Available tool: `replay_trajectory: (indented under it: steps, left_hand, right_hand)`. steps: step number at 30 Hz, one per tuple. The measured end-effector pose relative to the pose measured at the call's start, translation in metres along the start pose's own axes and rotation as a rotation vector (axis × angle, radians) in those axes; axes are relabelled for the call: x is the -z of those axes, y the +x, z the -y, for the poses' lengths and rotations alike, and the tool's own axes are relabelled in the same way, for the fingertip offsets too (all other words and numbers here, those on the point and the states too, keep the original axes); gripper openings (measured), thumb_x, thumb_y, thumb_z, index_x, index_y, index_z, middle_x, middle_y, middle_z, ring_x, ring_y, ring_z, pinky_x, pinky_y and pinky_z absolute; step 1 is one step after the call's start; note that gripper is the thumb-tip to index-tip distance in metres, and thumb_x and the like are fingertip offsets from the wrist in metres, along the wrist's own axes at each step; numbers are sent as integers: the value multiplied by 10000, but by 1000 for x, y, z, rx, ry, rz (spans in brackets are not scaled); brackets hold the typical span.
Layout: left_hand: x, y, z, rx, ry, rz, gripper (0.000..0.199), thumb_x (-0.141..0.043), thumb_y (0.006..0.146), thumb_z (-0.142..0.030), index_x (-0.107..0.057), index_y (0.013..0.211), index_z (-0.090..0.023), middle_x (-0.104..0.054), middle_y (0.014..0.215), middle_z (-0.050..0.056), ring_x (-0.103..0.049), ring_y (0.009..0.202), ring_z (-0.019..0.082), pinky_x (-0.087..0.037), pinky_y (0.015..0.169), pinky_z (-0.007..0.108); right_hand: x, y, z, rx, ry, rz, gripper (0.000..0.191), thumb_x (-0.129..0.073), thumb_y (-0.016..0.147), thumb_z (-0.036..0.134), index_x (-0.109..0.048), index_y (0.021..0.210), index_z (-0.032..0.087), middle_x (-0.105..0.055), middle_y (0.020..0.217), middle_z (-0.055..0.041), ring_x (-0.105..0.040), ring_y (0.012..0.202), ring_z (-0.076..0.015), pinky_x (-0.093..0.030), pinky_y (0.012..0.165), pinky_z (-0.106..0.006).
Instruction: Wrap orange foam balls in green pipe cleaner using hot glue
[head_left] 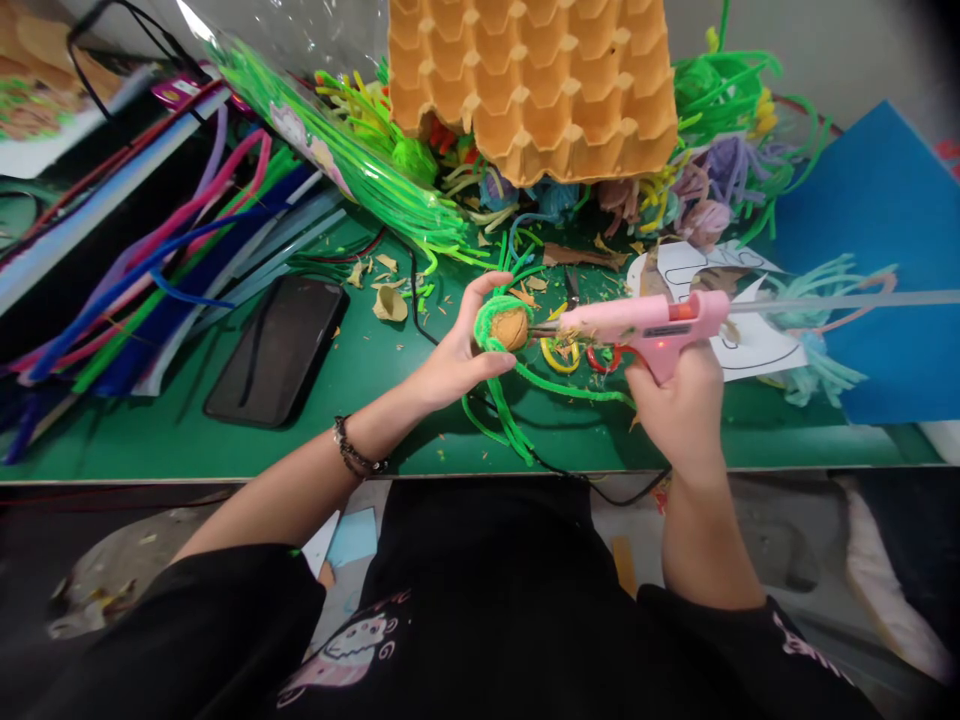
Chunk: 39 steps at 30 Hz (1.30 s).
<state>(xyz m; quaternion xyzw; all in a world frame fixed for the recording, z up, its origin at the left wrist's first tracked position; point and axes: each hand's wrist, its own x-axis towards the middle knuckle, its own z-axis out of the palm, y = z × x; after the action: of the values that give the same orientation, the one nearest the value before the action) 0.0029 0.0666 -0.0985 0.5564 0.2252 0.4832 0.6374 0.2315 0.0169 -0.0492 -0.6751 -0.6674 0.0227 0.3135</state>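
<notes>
"What was held in the left hand [459, 362]?"

"A brown ball [510, 329] ringed with green pipe cleaners [483, 322] was grasped between thumb and fingers, over the middle of the table [397, 420]."

"And in the right hand [688, 412]?"

"The handle of a pink glue gun [660, 322] was gripped. Its nozzle was pointed left at the ball; whether the two touched could not be told. A glue stick [840, 300] was seated in its right end."

"Were any containers seen?"

"At the far left, a clear bag [315, 150] was filled with bright green pipe cleaners, whose ends were left poking out toward the middle. At the far middle, coloured bundles [626, 200] were partly covered by an egg tray [540, 80]."
</notes>
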Motion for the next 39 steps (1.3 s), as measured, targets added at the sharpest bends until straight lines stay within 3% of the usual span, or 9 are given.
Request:
replay_trajectory:
  steps: [12,24,28,33,36,39]
  left_hand:
    - [0,1,0,6,-64,22,763,-765,645,-414,-310,1252,-330,-568,1053,-8,-621,887,138,-498,941,413]
    - [-2,1,-2,-4,-64,58,722,-748,687,-415,-297,1245,-327,-588,1045,-15,-648,1021,200,-474,1001,460]
    - [-1,2,-1,-16,-66,49,699,-749,691,-398,-313,1234,-346,-591,1039,-28,-651,1027,195,-487,987,446]
    - [1,2,1,-53,16,41,696,-709,719,-444,-270,1247,-337,-617,1111,4,-605,1137,215,-444,1030,450]
    - [2,2,2,-75,80,41,691,-678,742,-466,-249,1267,-332,-622,1137,18,-588,1167,213,-438,1034,442]
    - [5,3,6,-125,157,25,674,-647,770,-481,-240,1286,-332,-627,1139,25,-595,1151,205,-456,1009,425]
  right_hand:
    - [0,-2,-1,-35,-11,18,136,-508,630,228,-428,740,230,-493,728,-43,-522,706,-227,-463,649,-391]
    - [1,-5,-2,65,-17,-2,182,-525,671,221,-514,851,198,-531,770,-57,-551,742,-229,-484,684,-383]
    - [4,-5,1,62,-33,-11,160,-597,696,308,-516,790,207,-498,673,-29,-541,706,-229,-481,677,-388]
    - [6,-6,-5,-4,-25,-59,324,-660,684,466,-537,822,200,-452,579,9,-539,667,-237,-486,676,-415]
    - [8,-3,-18,-85,-46,-158,434,-674,658,531,-563,879,174,-511,667,-30,-565,723,-262,-493,713,-453]
    - [10,2,-36,-83,-65,-228,480,-555,774,539,-556,1050,146,-590,952,-139,-580,944,-316,-466,842,-512]
